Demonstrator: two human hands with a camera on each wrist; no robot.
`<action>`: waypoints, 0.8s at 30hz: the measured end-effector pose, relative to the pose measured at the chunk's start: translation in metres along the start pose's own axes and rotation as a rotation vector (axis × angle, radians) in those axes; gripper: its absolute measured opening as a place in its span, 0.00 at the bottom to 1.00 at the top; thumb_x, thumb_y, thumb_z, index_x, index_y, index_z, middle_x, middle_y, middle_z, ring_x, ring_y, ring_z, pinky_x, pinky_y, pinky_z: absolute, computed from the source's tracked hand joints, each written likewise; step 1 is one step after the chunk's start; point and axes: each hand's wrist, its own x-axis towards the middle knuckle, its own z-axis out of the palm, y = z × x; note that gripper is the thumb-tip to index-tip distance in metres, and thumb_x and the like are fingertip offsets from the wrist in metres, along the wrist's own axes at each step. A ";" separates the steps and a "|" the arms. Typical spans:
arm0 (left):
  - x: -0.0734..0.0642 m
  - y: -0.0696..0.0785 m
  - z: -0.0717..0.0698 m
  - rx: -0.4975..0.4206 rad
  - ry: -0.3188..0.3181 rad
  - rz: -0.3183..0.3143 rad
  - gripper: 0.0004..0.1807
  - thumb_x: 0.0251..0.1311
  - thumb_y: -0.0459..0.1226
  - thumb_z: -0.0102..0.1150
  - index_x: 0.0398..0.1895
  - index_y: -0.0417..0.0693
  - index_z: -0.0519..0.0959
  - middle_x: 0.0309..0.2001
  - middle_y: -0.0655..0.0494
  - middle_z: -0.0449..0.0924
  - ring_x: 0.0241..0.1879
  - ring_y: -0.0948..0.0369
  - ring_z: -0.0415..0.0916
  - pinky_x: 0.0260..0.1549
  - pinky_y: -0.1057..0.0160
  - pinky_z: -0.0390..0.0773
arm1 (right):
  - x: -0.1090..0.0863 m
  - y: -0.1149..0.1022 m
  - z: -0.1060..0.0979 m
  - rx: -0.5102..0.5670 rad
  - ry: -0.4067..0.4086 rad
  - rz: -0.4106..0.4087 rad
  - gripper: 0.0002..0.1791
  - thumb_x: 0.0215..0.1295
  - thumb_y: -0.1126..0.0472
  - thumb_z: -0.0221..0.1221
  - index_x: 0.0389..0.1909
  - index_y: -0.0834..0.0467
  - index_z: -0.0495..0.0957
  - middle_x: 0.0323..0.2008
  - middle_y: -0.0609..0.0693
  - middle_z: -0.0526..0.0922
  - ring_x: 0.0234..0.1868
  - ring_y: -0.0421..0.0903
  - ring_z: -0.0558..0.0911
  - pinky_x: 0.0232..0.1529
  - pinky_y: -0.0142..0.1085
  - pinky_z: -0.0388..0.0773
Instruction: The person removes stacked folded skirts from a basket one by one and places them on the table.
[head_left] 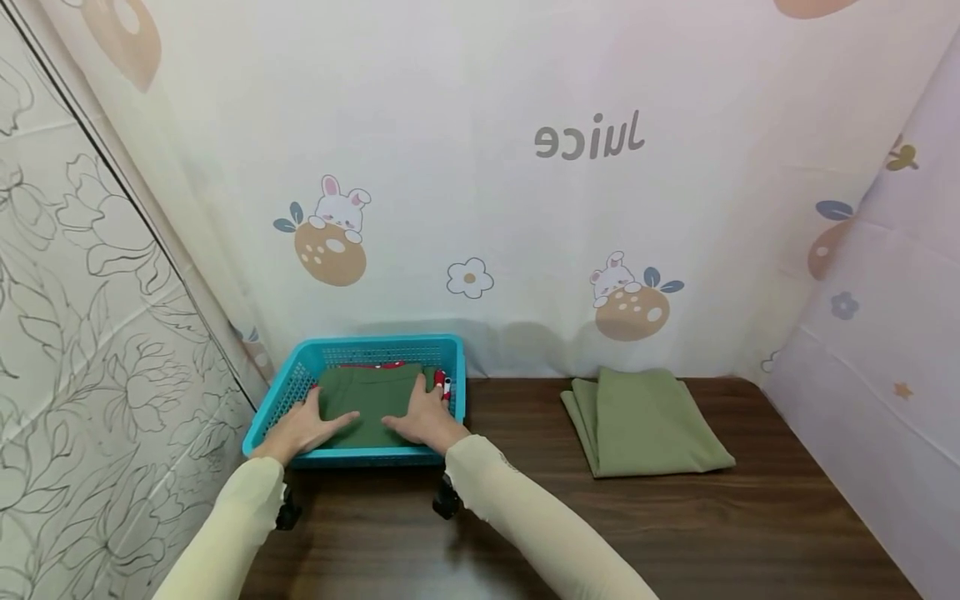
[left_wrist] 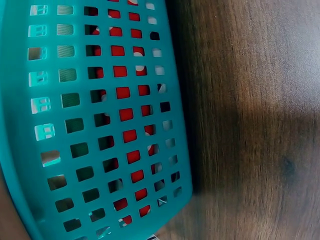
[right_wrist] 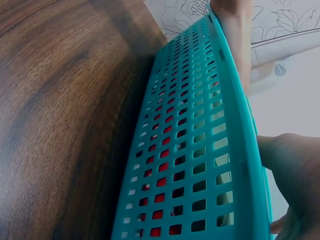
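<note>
A turquoise plastic basket (head_left: 360,455) with perforated walls stands on the table against the curtain. Inside it, on top, lies a folded dark green cloth (head_left: 371,408). Red patterned fabric (head_left: 441,380) shows at its far and right edges, and red also shows through the holes in both wrist views. My left hand (head_left: 306,427) rests on the cloth's left side, fingers spread. On its right side lies my right hand (head_left: 426,414), thumb pointing inward. In the right wrist view, the right hand (right_wrist: 295,175) reaches over the basket's rim; its fingertips are hidden there.
A folded lighter green cloth (head_left: 656,425) lies on the right part of the brown wooden table (head_left: 517,433). Behind the table hangs a printed curtain (head_left: 480,208), and a floral-patterned wall covering (head_left: 97,333) runs along the left.
</note>
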 end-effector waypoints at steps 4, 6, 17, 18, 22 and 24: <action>0.002 0.001 0.001 0.001 -0.013 0.013 0.62 0.62 0.71 0.53 0.80 0.31 0.46 0.72 0.19 0.57 0.68 0.27 0.64 0.60 0.29 0.70 | 0.000 0.001 0.000 0.019 0.006 0.014 0.57 0.68 0.38 0.64 0.84 0.57 0.40 0.80 0.68 0.50 0.80 0.67 0.55 0.71 0.66 0.64; 0.003 0.000 0.002 -0.005 -0.017 0.009 0.62 0.62 0.70 0.54 0.80 0.31 0.46 0.72 0.19 0.58 0.67 0.27 0.65 0.60 0.31 0.71 | -0.001 0.002 0.001 0.017 0.001 0.018 0.57 0.69 0.39 0.63 0.84 0.58 0.40 0.80 0.68 0.50 0.80 0.67 0.55 0.71 0.66 0.64; 0.002 -0.001 0.002 -0.044 -0.026 0.024 0.63 0.61 0.67 0.60 0.80 0.31 0.44 0.75 0.20 0.53 0.70 0.27 0.61 0.63 0.30 0.69 | -0.002 0.002 0.007 -0.015 -0.020 0.035 0.56 0.71 0.40 0.62 0.84 0.59 0.39 0.78 0.69 0.55 0.78 0.68 0.58 0.71 0.64 0.65; 0.001 -0.001 0.001 -0.049 -0.024 0.030 0.63 0.61 0.66 0.60 0.80 0.31 0.44 0.75 0.20 0.53 0.70 0.27 0.61 0.63 0.30 0.68 | -0.003 0.002 0.008 -0.027 -0.024 0.035 0.56 0.71 0.39 0.62 0.84 0.59 0.39 0.78 0.69 0.56 0.78 0.68 0.58 0.71 0.63 0.65; 0.001 -0.002 -0.001 -0.056 -0.028 0.053 0.63 0.61 0.65 0.61 0.80 0.30 0.43 0.74 0.19 0.53 0.70 0.27 0.60 0.63 0.30 0.68 | -0.002 0.002 0.010 -0.040 -0.007 0.006 0.56 0.70 0.40 0.63 0.84 0.59 0.40 0.78 0.68 0.55 0.78 0.68 0.58 0.72 0.63 0.65; 0.002 -0.003 -0.003 -0.080 -0.034 0.048 0.64 0.61 0.65 0.61 0.80 0.30 0.41 0.73 0.18 0.53 0.70 0.26 0.60 0.63 0.30 0.68 | -0.001 0.002 0.009 -0.016 0.011 -0.022 0.55 0.70 0.42 0.63 0.84 0.57 0.40 0.78 0.68 0.55 0.78 0.68 0.60 0.71 0.62 0.67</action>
